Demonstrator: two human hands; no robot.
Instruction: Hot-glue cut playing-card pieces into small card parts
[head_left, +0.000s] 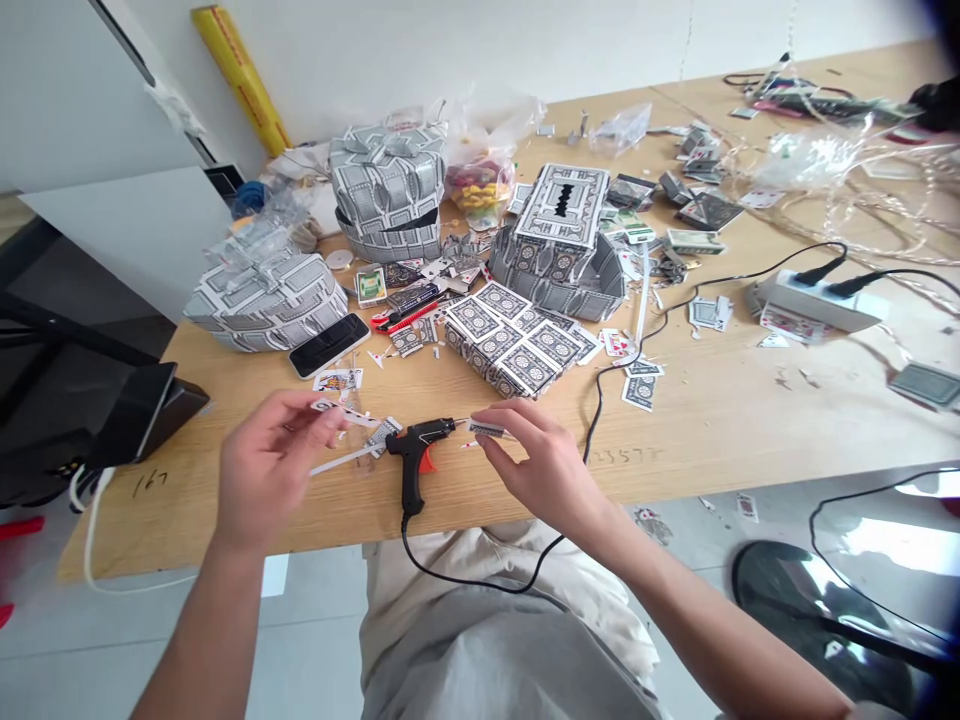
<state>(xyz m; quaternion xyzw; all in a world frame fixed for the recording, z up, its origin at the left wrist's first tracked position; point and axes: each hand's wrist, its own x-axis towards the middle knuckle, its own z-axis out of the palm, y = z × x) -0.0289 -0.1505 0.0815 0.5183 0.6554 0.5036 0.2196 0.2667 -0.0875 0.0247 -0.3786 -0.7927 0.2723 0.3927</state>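
A narrow strip of playing card is pinched between the thumb and fingers of my left hand, above the table's front part. My right hand holds a small folded piece of playing card by its fingertips. Between both hands lies a black hot glue gun with an orange trigger, its nozzle pointing toward the piece in my right hand; whether they touch I cannot tell. A glue stick extends from the gun's rear. Close behind stands a box covered in patterned cards.
Card-woven baskets stand at the back left, with a phone and a red-handled cutter nearby. Behind the box is an open card tray. The gun's black cable crosses the table near a white power strip.
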